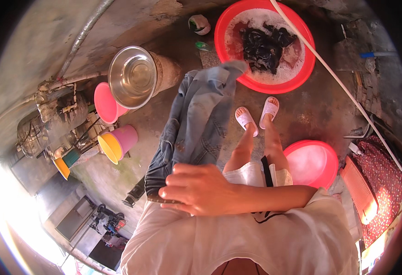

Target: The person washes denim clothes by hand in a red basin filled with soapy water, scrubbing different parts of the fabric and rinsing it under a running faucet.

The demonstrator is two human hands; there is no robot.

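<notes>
Reaching across my front, my right hand [196, 189] grips blue-grey denim jeans [197, 120] at the waistband end. The garment extends away from my body above the floor, its far end folded over and blurred near the rim of a large red plastic basin [266, 87]. Dark wet cloth [264, 48] lies in sudsy water inside that basin. My left hand is out of view; whether the jeans hide it I cannot tell.
To the left stand a metal basin [132, 77] on a cylindrical base, a pink basin [106, 103] and a yellow bucket [110, 147]. A smaller red basin [331, 163] with suds is beside my legs. A pale pole [325, 65] slants across the right. An orange washboard [361, 189] leans on speckled red cloth [383, 182].
</notes>
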